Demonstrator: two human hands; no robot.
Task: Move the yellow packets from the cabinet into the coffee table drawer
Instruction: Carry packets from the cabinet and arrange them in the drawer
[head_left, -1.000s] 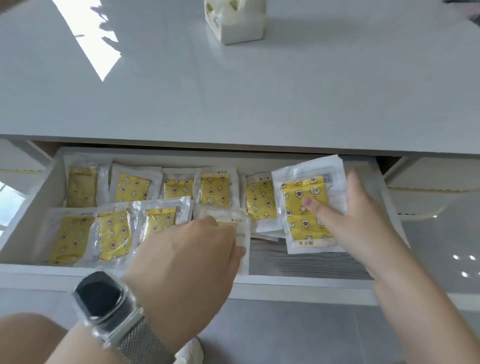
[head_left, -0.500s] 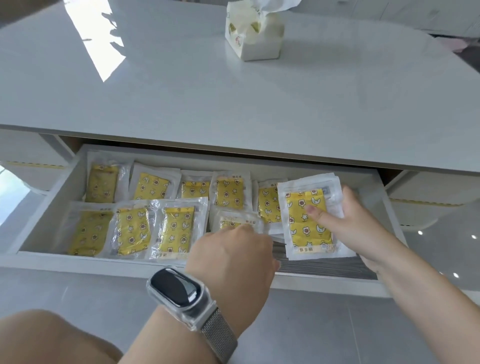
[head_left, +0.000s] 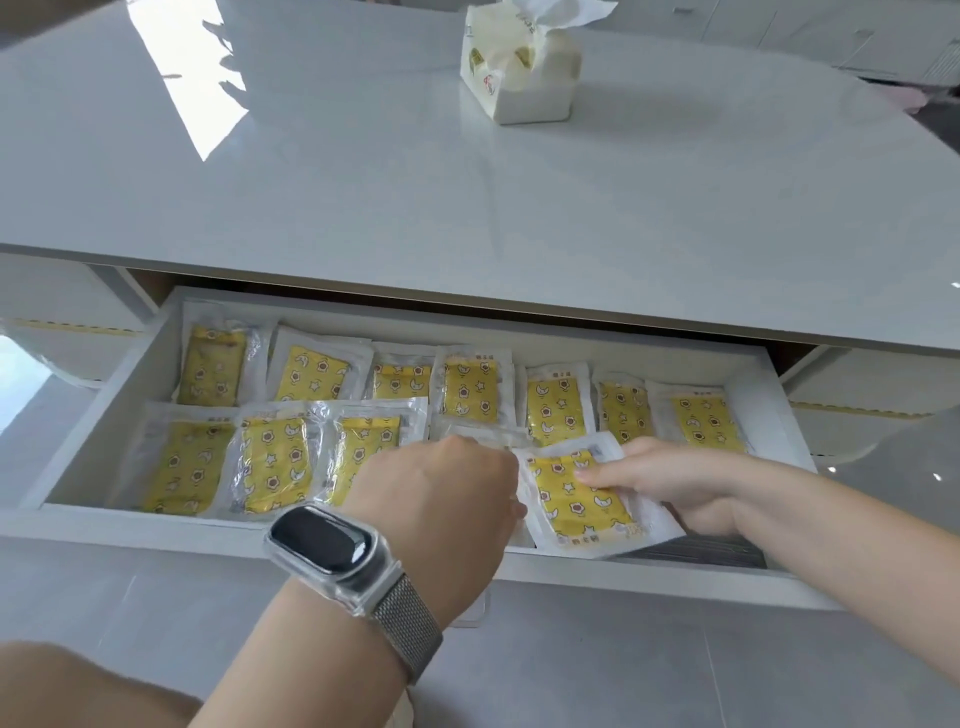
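The white coffee table drawer (head_left: 156, 526) is pulled open and holds several yellow packets (head_left: 275, 457) in clear wrappers, laid in two rows. My left hand (head_left: 447, 499), its back towards me, reaches into the front middle with fingers curled down onto a packet (head_left: 483, 434) that it mostly hides. My right hand (head_left: 675, 483) grips a small stack of yellow packets (head_left: 576, 499), thumb on top, low over the drawer's front right part.
The white coffee table top (head_left: 467, 197) overhangs the back of the drawer, with a tissue pack (head_left: 519, 67) standing on it. Dark ribbed drawer bottom (head_left: 717, 553) shows at the front right. A smartwatch (head_left: 327, 543) sits on my left wrist. Grey floor tiles lie below.
My right hand has lowered its stack towards the drawer's front right, uncovering two more packets in the back row. My left hand has shifted slightly right over its packet.
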